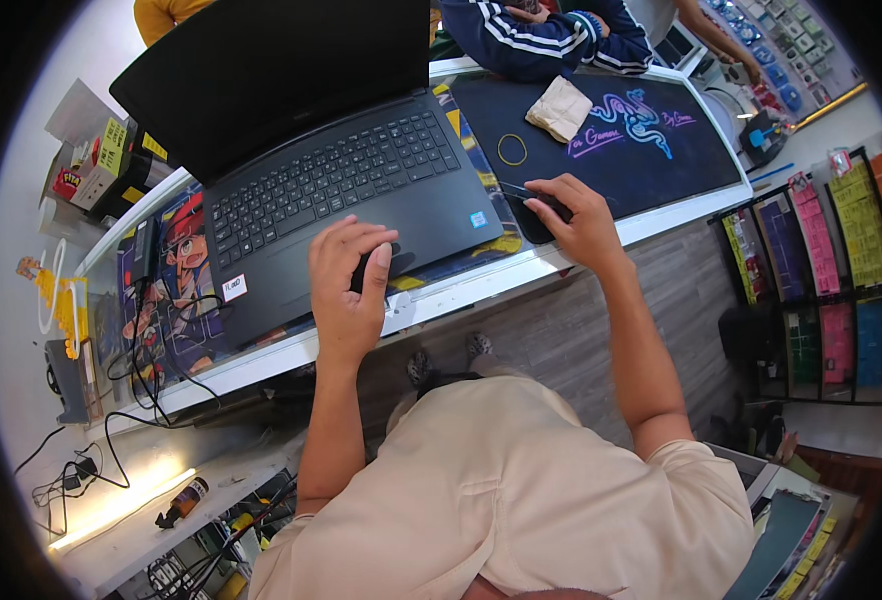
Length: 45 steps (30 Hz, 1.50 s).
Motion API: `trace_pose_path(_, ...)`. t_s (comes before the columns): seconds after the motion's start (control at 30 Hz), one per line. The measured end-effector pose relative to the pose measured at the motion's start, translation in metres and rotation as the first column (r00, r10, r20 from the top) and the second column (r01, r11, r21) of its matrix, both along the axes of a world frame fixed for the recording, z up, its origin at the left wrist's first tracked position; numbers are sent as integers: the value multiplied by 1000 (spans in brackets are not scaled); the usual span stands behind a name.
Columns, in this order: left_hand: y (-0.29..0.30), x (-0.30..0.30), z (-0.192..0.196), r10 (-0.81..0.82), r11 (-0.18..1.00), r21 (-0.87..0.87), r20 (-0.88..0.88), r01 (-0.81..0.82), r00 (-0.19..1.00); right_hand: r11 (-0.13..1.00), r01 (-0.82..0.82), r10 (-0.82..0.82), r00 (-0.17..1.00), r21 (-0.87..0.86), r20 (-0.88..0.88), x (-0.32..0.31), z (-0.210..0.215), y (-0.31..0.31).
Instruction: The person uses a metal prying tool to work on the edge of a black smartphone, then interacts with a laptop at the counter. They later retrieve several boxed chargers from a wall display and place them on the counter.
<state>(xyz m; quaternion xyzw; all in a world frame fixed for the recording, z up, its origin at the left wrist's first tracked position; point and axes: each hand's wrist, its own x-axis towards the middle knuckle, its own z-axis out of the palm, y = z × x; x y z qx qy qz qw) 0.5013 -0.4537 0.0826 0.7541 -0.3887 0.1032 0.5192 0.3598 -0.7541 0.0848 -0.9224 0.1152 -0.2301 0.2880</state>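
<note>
A black laptop (336,165) lies unfolded on the counter, its screen dark. My left hand (346,285) is over the front edge of its palm rest, fingers spread and thumb apart, and I see nothing held in it. At the laptop's right, my right hand (576,222) has its thumb and fingers closed around a slim dark tool (519,192) with thin pale tips, whose exact kind I cannot make out. Beneath that hand is the near-left corner of a black desk mat (651,185). A yellow rubber band (512,150) and a crumpled beige paper packet (559,108) lie on the mat.
Black cables (141,345) trail over the counter's left end beside a dark adapter (145,250). Boxes (111,170) stand at the far left. Across the counter, a person's striped dark sleeve (521,40) rests near the mat. A rack of coloured cards (811,270) stands at right.
</note>
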Motion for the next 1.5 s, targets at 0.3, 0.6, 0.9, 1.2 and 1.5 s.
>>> trace_pose_path(0.3,-6,-1,1,168,982,69,74,-174,983,992,-124,124,989,13,-74,11,4,-20)
trace_pose_path(0.6,-11,-7,-2,329,932,122,105,-341,938,987,-153,156,985,53,-69,11,2,-29)
trace_pose_path(0.9,-13,-5,-4,341,928,122,109,-353,934,989,-140,142,988,39,-60,13,0,-28)
trace_pose_path(1.2,-11,-4,-3,281,954,88,80,-288,956,996,-59,64,994,61,-85,12,0,-17)
trace_pose_path(1.5,-7,-3,-4,233,971,49,41,-235,972,1000,1,3,991,29,-137,10,9,-4)
